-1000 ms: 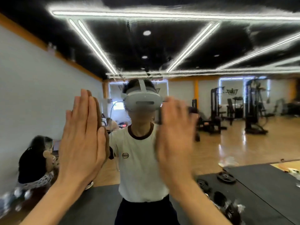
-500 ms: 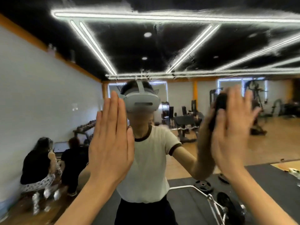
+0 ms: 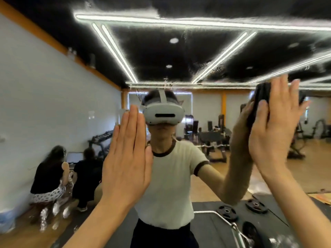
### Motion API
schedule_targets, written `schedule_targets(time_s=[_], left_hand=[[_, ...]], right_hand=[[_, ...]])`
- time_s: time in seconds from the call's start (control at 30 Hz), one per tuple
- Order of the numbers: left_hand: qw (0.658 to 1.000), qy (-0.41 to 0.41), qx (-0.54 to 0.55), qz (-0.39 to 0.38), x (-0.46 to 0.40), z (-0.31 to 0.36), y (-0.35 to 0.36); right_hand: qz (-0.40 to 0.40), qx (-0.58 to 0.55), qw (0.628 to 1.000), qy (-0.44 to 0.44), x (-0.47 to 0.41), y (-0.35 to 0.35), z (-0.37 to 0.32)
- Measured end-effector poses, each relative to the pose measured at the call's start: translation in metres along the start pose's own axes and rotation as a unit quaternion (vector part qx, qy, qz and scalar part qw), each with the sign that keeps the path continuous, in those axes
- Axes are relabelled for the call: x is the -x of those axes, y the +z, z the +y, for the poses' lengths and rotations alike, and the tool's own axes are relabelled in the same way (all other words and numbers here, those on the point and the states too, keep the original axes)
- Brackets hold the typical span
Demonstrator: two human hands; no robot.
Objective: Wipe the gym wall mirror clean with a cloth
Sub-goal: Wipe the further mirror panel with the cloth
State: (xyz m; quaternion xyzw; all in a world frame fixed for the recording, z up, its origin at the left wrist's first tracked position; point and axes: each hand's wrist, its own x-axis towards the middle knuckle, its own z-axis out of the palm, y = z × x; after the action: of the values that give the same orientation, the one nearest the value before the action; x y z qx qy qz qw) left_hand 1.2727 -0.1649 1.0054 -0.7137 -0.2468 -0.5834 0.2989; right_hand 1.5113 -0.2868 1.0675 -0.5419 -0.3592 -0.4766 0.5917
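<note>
Gym mirror (image 3: pixel 206 108) stood right in front of me. My right hand (image 3: pixel 274 133) pressed the dark cloth (image 3: pixel 259 97) flat against it, fingers straight; my left hand (image 3: pixel 127 158) was flat, fingers together.

right hand (image 3: pixel 274 129) and cloth (image 3: pixel 259 102) farther right

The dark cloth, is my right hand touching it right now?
Touching. The head view shows the right hand with straight fingers laid flat over the dark cloth, pressing it against the mirror.
</note>
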Motion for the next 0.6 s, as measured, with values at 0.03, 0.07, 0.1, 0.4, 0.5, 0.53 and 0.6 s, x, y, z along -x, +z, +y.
schedule_targets(time_s=[0.03,0.07,0.1,0.4,0.5,0.53,0.6], left_hand=[[1.0,-0.002,0.0,0.0,0.0,0.001,0.0],[1.0,-0.001,0.002,0.0,0.0,0.001,0.0],[1.0,0.0,0.005,0.0,0.0,0.002,-0.001],[1.0,-0.006,0.018,-0.003,0.0,-0.001,-0.005],[1.0,-0.005,0.01,-0.005,0.001,0.0,-0.005],[1.0,-0.006,0.007,-0.005,0.001,0.0,-0.005],[1.0,-0.008,0.004,-0.008,0.001,0.001,-0.005]], right_hand=[[0.009,-0.002,1.0,0.006,0.001,0.007,-0.015],[0.011,0.001,1.0,-0.015,0.003,0.016,-0.037],[0.003,0.001,0.999,-0.053,0.007,0.027,-0.064],[-0.08,-0.015,0.959,-0.271,0.009,0.051,-0.105],[-0.053,-0.002,0.988,-0.146,-0.001,0.017,-0.022],[-0.045,-0.002,0.994,-0.102,-0.004,0.008,0.0],[-0.041,-0.016,0.998,-0.048,-0.008,0.0,0.02]])
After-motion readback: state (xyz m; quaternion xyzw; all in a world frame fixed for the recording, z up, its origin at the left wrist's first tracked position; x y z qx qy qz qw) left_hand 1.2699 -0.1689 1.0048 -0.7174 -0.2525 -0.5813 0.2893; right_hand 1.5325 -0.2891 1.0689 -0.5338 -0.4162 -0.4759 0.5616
